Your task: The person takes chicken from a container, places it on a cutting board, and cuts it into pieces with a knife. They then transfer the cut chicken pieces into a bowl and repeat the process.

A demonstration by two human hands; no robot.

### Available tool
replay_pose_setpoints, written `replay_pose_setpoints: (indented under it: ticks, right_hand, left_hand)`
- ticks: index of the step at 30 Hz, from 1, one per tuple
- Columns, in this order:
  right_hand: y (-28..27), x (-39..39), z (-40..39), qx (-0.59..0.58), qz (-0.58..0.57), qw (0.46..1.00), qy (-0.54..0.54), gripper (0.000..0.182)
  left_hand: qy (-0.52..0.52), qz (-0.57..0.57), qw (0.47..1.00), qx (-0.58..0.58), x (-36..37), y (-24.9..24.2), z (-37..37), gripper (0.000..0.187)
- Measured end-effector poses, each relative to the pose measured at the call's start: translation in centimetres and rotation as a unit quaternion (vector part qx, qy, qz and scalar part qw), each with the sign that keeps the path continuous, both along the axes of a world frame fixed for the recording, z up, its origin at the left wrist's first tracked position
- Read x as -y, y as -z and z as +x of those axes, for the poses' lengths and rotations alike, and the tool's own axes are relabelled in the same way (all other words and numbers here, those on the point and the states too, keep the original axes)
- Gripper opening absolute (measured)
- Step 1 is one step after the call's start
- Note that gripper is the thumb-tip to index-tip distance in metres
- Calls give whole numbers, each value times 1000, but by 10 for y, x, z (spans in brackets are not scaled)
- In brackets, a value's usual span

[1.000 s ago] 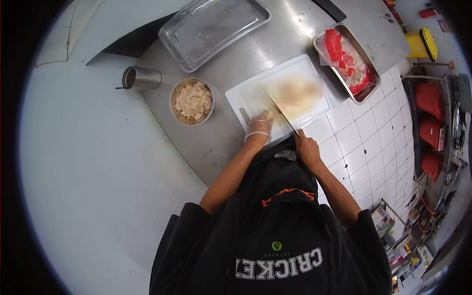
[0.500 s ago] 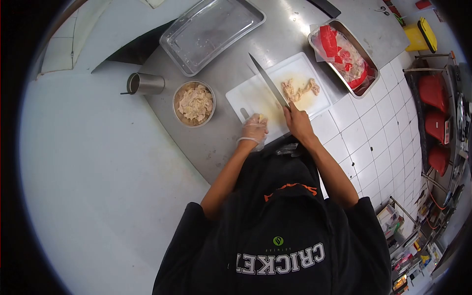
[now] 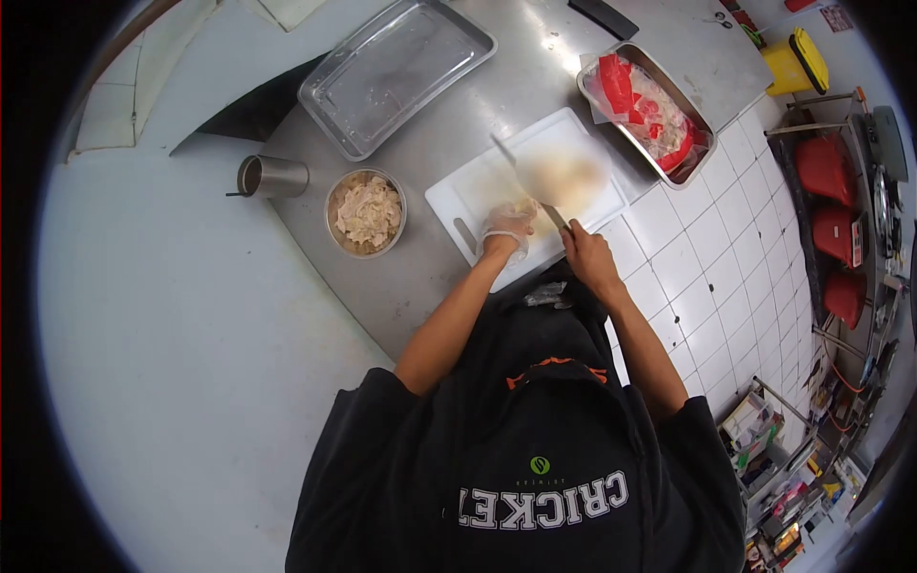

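My right hand [image 3: 589,256] grips the handle of a long knife [image 3: 553,215], its blade slanting forward and left over the white cutting board [image 3: 456,196]. In a clear plastic glove, my left hand [image 3: 509,232] is on the board just left of the blade. Its fingers are bent over a pale piece of raw meat [image 3: 525,206], partly hidden by the hand. Beyond the blade, more pale meat [image 3: 565,179] lies on the board as a smeared patch without clear outlines.
To the left stand a round bowl [image 3: 330,222] of cut pale meat and a metal cup [image 3: 284,177]. A metal tray [image 3: 382,81] lies behind them. At the back right, a deep metal pan [image 3: 702,143] holds meat in a red-and-clear bag [image 3: 659,115].
My left hand has moved forward and right across the board, closer to the blade. The knife has come back toward me. The meat beyond it now looks blurred, and the whole view has shifted slightly.
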State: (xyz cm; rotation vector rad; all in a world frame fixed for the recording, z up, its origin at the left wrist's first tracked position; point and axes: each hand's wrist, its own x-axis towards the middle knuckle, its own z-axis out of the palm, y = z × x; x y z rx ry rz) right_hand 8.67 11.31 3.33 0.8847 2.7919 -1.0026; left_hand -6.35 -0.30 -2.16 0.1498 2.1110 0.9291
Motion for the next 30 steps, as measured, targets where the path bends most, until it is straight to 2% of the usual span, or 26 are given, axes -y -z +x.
replay_pose_setpoints:
  ticks: [2,6,9,12,15,18,19,22,25,29,30]
  right_hand:
    - [5,8,7,54,0,998,-18,22]
    - [8,14,12,56,23,998,9,23]
    - [-1,12,12,51,21,998,-3,22]
    - [-19,17,19,46,12,999,-21,22]
    - [-24,26,37,66,27,996,-60,21]
    - [-13,33,42,117,29,991,-57,20]
    - [-8,34,37,116,34,991,-57,20]
    - [17,42,-4,92,34,994,-56,20]
    - [21,44,-72,26,30,997,-59,20]
    - [20,39,-93,24,27,998,-53,21]
    - [20,39,-91,26,29,998,-53,21]
  left_hand:
    - [9,14,1000,-6,12,-10,3,35]
    - [34,-21,999,-10,48,-4,5,41]
    - [12,-58,998,-6,76,-1,8,35]
    - [97,-107,971,-189,86,-34,17,28]
    - [166,87,914,-361,85,-31,25,30]
    - [268,0,912,-311,75,-25,33,42]
    - [283,16,893,-351,76,-25,34,44]
    - [319,-21,872,-371,80,-25,35,44]
    - [297,-60,901,-309,81,-11,36,51]
    - [311,-53,896,-312,83,-2,30,50]
    - [322,-50,890,-318,84,-14,29,49]
